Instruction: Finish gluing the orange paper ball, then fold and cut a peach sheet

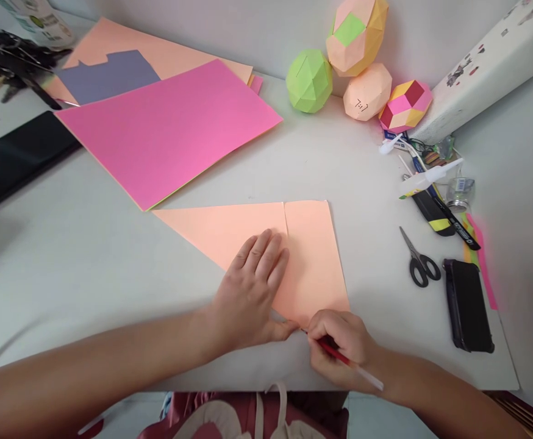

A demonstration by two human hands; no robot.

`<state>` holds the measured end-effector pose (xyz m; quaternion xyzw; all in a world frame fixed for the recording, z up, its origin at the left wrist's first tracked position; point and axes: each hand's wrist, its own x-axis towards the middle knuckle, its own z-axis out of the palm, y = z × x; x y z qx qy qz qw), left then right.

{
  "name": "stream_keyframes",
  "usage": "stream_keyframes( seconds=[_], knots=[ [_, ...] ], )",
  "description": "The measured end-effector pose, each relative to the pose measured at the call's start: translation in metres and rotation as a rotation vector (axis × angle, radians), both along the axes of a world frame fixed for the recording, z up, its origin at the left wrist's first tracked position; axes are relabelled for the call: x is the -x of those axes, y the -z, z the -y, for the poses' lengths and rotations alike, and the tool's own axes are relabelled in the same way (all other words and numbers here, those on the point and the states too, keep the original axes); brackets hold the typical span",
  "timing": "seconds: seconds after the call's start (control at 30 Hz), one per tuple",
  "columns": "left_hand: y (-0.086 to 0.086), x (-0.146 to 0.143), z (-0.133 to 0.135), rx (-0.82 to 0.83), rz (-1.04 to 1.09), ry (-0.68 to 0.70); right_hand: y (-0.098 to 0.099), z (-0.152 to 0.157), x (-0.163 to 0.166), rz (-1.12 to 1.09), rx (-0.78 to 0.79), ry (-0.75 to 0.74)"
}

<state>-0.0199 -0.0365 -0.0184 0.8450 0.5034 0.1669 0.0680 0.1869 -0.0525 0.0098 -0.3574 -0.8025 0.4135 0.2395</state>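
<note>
A folded sheet of peach paper (pixel 314 256) lies on the table, with a long slanted edge on its left and a crease or flap edge near its middle. My left hand (pixel 250 299) rests flat on it, fingers together and stretched out, thumb toward the bottom corner. At that corner my right hand (pixel 342 341) grips a slim red pen (pixel 339 356) with a pale rear end. The pen's tip is near my left thumb, at the paper's lower edge; whether it touches the paper I cannot tell.
Pink paper (pixel 170 134) covers other coloured sheets at the back left, beside a black flat object (pixel 19 161). Faceted paper balls (pixel 310 82) stand against the wall. Scissors (pixel 419 262), a black phone (pixel 469 305) and a box cutter (pixel 433 213) lie on the right.
</note>
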Motion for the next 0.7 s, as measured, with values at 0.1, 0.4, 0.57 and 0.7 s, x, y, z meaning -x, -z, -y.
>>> stream_keyframes(
  seconds=[0.1,0.4,0.57,0.7],
  knots=[
    [-0.0009,0.0,-0.0002,-0.005,0.002,0.001,-0.0015,-0.0005,-0.0002,0.007,0.007,-0.005],
    [-0.0007,0.0,0.0,0.022,-0.017,-0.001,-0.0012,-0.0014,-0.0004,0.017,0.0,-0.021],
    [-0.0019,-0.0005,-0.0001,0.014,-0.028,0.001,-0.0026,-0.0019,-0.0009,0.017,0.005,-0.032],
    [-0.001,0.0,-0.0002,0.027,-0.016,0.0,-0.0035,-0.0025,-0.0003,0.027,0.005,-0.034]
  ],
)
